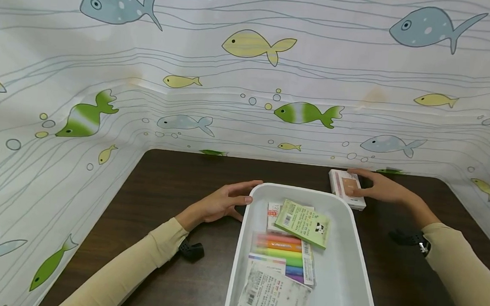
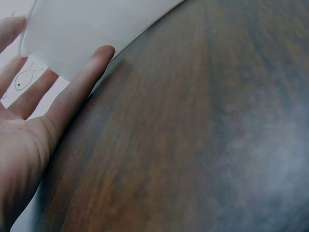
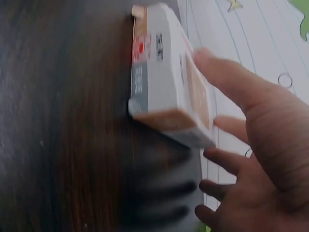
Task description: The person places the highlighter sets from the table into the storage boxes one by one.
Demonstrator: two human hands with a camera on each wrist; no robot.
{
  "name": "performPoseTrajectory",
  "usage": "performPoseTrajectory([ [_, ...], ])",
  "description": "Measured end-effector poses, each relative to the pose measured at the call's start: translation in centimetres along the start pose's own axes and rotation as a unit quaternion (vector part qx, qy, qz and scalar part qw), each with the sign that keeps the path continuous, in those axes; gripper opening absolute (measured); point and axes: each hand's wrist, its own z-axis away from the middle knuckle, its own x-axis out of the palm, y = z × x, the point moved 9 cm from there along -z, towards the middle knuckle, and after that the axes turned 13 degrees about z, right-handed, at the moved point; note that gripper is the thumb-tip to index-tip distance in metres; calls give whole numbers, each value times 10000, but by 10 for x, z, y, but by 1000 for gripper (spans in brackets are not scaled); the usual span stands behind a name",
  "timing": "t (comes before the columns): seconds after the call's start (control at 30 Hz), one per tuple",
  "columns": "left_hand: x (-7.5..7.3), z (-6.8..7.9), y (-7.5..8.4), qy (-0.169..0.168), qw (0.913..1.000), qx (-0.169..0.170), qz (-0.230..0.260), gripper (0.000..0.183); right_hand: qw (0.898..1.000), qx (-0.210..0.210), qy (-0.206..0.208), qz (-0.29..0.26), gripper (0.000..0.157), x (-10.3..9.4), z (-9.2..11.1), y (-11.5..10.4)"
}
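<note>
My left hand (image 1: 220, 202) is at the far left corner of a white plastic bin (image 1: 358, 270). In the left wrist view its thumb (image 2: 91, 67) lies straight along the bin's outer wall, with the other fingers spread near the corner. My right hand (image 1: 381, 187) reaches over a small white box (image 1: 347, 186) with a tan panel, on the table behind the bin's right side. The right wrist view puts the thumb (image 3: 231, 79) over the box's top face and the other fingers extended beside its far end. Whether they touch it is unclear.
Inside the bin lie a green packet with a panda (image 1: 304, 223), a clear pack of rainbow-coloured markers (image 1: 282, 253), a whitish printed packet (image 1: 275, 295) and other partly covered packets. A fish-printed sheet (image 1: 250, 77) surrounds the dark wooden table (image 1: 174, 181) at the back and sides.
</note>
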Motion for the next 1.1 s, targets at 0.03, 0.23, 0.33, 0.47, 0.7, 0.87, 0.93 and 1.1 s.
performPoseTrajectory([
  [0.03,0,0,0,-8,10000,4,7,59,10000,10,-50,-41,91,0,0,3],
  [0.23,2,-2,0,-16,10000,20,-6,59,9998,-145,20,-100,95,-2,4,12],
  [0.33,3,-3,1,-11,10000,35,-16,59,9994,-272,192,-65,94,-5,5,14],
  [0.47,1,-3,0,9,10000,31,-33,60,9976,-451,522,-49,96,-5,6,10],
  [0.7,0,-1,-1,-12,10000,31,-23,60,9929,-531,929,-529,102,-2,16,2],
  [0.87,0,-1,-1,31,10000,12,-49,60,9864,-459,1255,-959,100,-4,22,1],
  [0.93,0,0,-1,41,10000,1,-58,60,9843,-357,1382,-1038,99,-5,25,3],
  [1.1,2,0,0,19,10000,6,-59,60,9806,-65,1556,-1190,92,-10,30,8],
])
